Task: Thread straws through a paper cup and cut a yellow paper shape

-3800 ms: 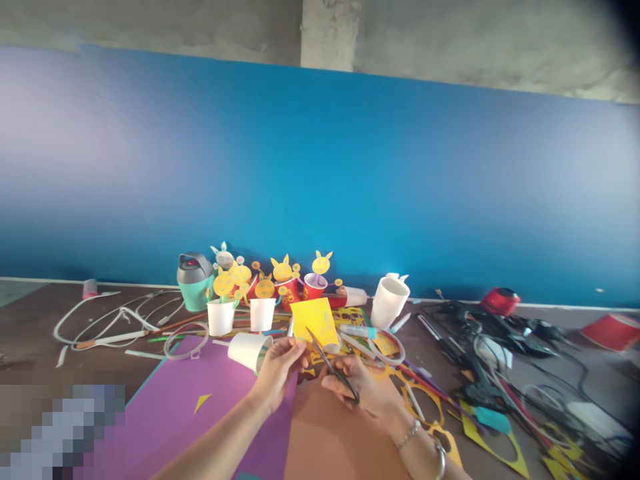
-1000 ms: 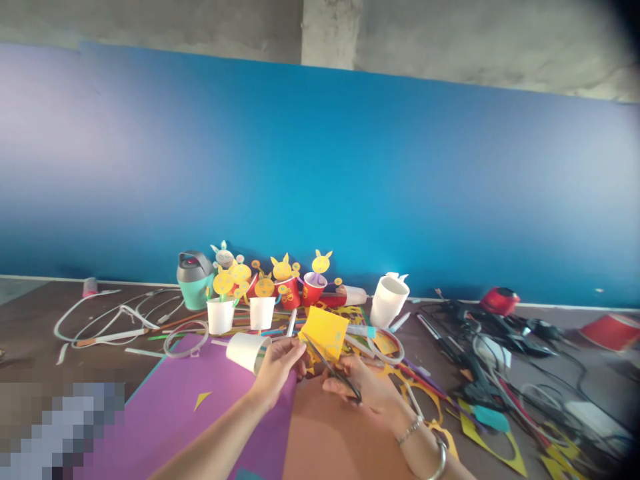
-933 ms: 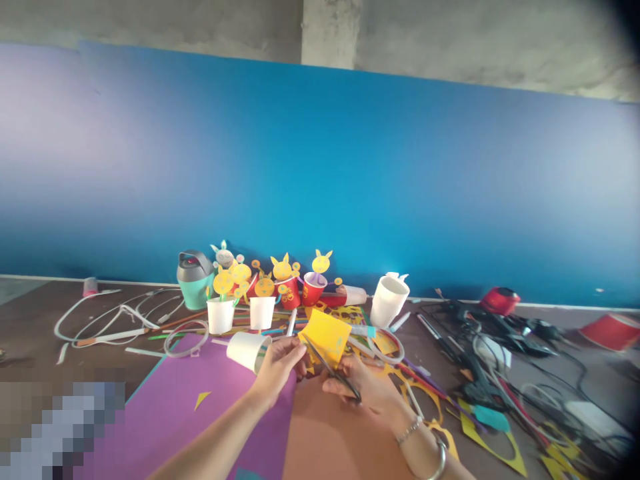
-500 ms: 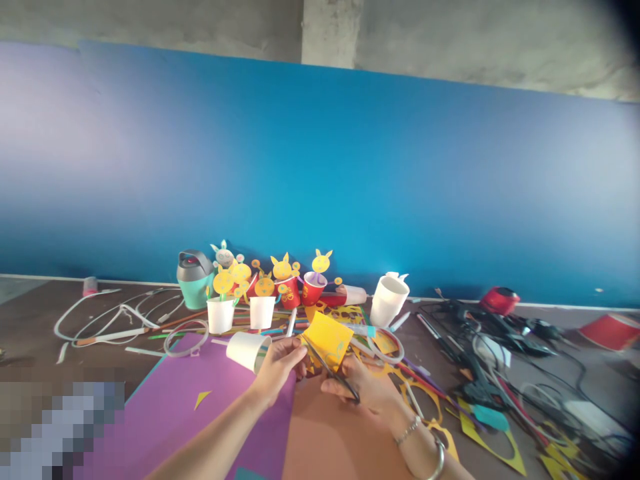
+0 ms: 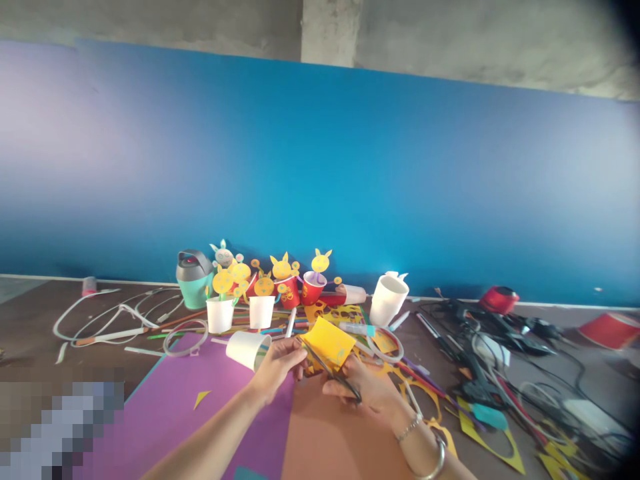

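Note:
Above the orange and purple paper sheets, my left hand [image 5: 280, 363] pinches the left edge of a piece of yellow paper [image 5: 329, 341]. Dark scissors [image 5: 345, 383] are in my right hand [image 5: 369, 385], fingers closed round the handles. Their blades slant up and left along the paper's lower edge, and the tip comes near my left fingertips. Faint drawn lines show on the paper's lower right. My right fingers touch or pass behind that corner; I cannot tell which. A white paper cup [image 5: 249, 350] lies on its side next to my left hand.
Cups with yellow paper animal faces [image 5: 265, 287] stand at the back, near a green and grey bottle [image 5: 195, 280]. Stacked white cups [image 5: 389, 299] stand right of them. Cut yellow scraps [image 5: 493, 437], cables and a black glue gun [image 5: 483, 393] crowd the right side. Purple paper [image 5: 200, 427] lies at left.
The yellow paper has tilted and shifted slightly downward, with my right hand and the scissors shifting a little with it. My left hand stays nearly in place.

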Tool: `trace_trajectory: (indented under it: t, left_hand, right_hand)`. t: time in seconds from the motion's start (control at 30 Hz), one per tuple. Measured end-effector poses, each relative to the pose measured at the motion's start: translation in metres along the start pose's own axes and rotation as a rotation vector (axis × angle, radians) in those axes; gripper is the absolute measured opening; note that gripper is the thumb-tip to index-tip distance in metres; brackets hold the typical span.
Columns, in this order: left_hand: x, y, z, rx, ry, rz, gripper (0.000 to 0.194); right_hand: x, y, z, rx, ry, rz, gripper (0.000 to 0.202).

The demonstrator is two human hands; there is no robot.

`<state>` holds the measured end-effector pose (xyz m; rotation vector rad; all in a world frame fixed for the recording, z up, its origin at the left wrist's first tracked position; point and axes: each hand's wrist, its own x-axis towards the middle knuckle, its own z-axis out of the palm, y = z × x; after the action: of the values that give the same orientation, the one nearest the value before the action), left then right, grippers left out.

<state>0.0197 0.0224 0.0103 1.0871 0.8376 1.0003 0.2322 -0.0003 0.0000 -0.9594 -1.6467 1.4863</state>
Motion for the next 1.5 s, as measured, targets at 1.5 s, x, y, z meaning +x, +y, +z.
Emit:
trace_trajectory:
  t: [1.5]
  left_hand:
    - [-0.003,0.005,-0.007,-0.094,-0.261,-0.214,0.013]
  right_hand:
    - [-0.011,-0.020,-0.017,-0.103,-0.196,0.209,0.022]
